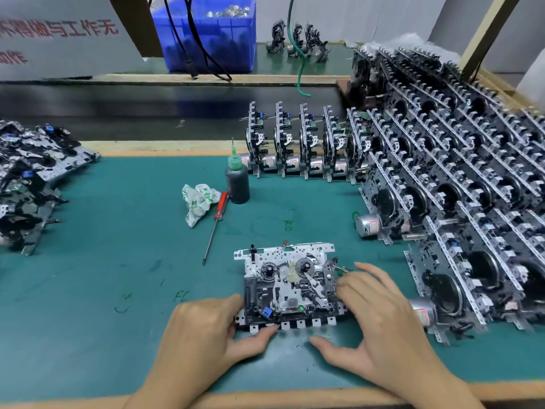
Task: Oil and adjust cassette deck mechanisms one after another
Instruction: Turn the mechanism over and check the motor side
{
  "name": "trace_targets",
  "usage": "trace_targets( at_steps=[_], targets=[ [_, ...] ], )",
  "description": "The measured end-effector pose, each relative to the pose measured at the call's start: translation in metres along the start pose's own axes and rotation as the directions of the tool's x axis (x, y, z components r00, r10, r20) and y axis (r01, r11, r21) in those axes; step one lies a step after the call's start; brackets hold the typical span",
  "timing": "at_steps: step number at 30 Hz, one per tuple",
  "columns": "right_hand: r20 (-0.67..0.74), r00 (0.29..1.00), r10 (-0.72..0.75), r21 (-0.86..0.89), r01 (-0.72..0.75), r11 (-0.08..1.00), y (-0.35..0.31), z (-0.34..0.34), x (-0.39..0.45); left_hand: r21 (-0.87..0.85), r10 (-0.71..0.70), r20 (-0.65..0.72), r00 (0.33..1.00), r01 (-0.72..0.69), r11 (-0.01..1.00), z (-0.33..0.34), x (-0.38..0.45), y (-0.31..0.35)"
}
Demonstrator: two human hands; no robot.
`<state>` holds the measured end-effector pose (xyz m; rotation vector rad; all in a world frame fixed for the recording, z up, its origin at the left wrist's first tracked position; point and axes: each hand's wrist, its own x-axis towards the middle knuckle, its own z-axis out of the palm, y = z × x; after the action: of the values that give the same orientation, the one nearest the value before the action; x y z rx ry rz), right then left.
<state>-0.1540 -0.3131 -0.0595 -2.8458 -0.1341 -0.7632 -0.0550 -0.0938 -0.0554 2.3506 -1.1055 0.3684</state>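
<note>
One cassette deck mechanism (290, 286) lies flat on the green mat (118, 261), near the front edge. My left hand (206, 329) grips its left and front side, thumb under the front tabs. My right hand (374, 314) rests on its right side, fingers touching the right edge near a small green part. A dark oil bottle (237, 180) with a green needle tip stands upright behind it. Left of the bottle lies a red-handled screwdriver (216, 222).
Many upright mechanisms (442, 187) fill the right side in rows. A pile of flat mechanisms (32, 178) sits at the left. A crumpled white rag (197, 203) lies by the screwdriver. A blue bin (209, 33) and a black conveyor belt (147, 107) are behind.
</note>
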Motion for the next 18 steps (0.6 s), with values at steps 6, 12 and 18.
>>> trace_targets(
  at_steps=[6, 12, 18],
  targets=[
    [-0.034, 0.999, 0.006, 0.023, -0.005, 1.0, -0.0009, -0.0009, 0.0007, -0.005, -0.004, 0.036, 0.999, 0.005, 1.0, -0.0018, 0.0026, -0.0003],
    [-0.073, 0.997, 0.015, -0.005, -0.015, 1.0, -0.0015, 0.0008, 0.0011, 0.052, -0.056, -0.008, 0.998, 0.057, 0.997, 0.0007, 0.004, 0.0079],
    [-0.044, 0.999, 0.011, 0.066, -0.008, 0.998, -0.002, -0.0016, 0.0006, 0.096, -0.136, -0.038, 0.99, 0.139, 0.986, 0.0037, 0.0033, 0.0084]
  ],
)
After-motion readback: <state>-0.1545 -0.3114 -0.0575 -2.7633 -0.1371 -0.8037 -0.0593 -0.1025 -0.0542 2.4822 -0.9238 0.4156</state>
